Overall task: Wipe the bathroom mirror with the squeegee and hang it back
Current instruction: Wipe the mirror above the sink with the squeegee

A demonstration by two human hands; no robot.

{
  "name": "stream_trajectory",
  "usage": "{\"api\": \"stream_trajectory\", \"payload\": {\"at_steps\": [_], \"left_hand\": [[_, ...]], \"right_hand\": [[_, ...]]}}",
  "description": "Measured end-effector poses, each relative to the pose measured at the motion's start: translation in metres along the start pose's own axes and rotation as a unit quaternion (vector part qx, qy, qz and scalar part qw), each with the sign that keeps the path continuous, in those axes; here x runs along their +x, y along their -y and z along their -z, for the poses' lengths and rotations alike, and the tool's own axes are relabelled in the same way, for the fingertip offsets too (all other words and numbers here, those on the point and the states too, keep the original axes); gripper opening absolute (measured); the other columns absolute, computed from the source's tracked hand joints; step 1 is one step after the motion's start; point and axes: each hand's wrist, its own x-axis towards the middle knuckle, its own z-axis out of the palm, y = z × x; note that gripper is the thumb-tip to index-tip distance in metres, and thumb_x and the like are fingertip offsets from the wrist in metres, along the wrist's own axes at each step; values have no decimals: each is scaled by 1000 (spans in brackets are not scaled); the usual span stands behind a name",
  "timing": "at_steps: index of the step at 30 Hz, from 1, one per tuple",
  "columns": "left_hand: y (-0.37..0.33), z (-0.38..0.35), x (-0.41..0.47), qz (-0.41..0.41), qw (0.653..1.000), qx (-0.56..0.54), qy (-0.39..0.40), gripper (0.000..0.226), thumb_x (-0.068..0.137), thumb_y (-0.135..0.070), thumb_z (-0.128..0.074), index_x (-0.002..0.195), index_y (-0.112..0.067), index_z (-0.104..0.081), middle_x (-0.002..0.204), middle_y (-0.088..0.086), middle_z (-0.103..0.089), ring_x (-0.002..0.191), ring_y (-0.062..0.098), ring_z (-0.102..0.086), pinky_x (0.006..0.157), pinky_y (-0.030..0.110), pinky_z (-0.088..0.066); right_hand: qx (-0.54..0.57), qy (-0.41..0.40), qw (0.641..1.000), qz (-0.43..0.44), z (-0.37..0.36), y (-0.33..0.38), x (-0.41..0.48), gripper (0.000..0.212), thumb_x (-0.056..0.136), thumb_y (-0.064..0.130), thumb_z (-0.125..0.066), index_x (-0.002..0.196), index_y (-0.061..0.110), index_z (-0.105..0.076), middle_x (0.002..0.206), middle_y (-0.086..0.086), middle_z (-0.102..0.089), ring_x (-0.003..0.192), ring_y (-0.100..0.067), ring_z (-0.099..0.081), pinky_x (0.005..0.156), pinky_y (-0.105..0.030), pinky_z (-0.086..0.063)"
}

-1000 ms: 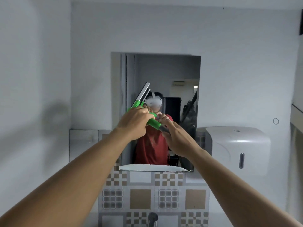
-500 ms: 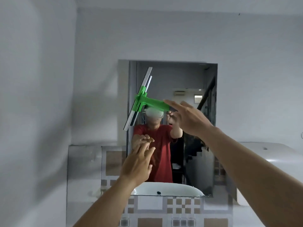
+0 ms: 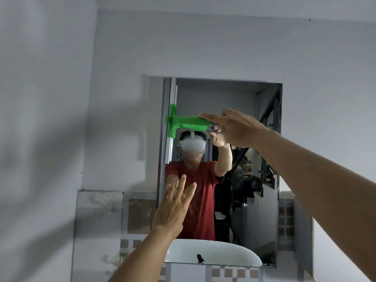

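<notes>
A rectangular mirror (image 3: 240, 98) hangs on the white wall straight ahead. A green squeegee (image 3: 184, 122) is held against its left part, handle level, its pale blade upright along the left side of the glass. My right hand (image 3: 237, 128) grips the grey end of the handle, fingers stretched over it. My left hand (image 3: 173, 208) is lower, in front of the mirror's bottom left, fingers spread and holding nothing. The mirror reflects a person in a red shirt.
Patterned tiles (image 3: 140, 212) cover the wall below and left of the mirror. The reflection of a white basin (image 3: 213, 253) shows along the mirror's bottom edge. Plain white wall (image 3: 50, 119) fills the left side.
My left hand let go of the squeegee and dropped with fingers spread. My right hand raised it, turned the blade upright, and brought it to the mirror's left side. The view tilted up.
</notes>
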Motion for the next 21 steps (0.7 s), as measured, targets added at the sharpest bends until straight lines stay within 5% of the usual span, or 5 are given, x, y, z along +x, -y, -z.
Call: {"api": "stream_trajectory", "payload": {"at_steps": [10, 16, 21], "left_hand": [[3, -3, -1, 0, 1000, -9, -10, 122, 83, -4, -69, 155, -30, 26, 165, 13, 27, 154, 36, 18, 126, 49, -1], [5, 1, -1, -2, 1000, -10, -6, 118, 85, -4, -67, 157, -31, 22, 166, 12, 27, 153, 35, 19, 126, 47, 0], [6, -1, 0, -5, 1000, -5, 0, 119, 82, -9, -71, 158, -30, 19, 167, 14, 23, 154, 36, 16, 126, 50, -9]], "right_hand": [[-28, 26, 999, 2, 2, 9, 18, 81, 97, 8, -49, 152, 57, -15, 95, -1, -41, 67, -11, -38, 60, -31, -39], [-48, 26, 999, 1, 10, 1, 15, 75, 100, 13, -45, 152, 57, -13, 102, -5, -45, 79, -20, -50, 71, -41, -53], [-61, 25, 998, -22, 18, -17, 3, 73, 102, 15, -48, 154, 54, -15, 105, -7, -47, 81, -22, -53, 67, -36, -49]]}}
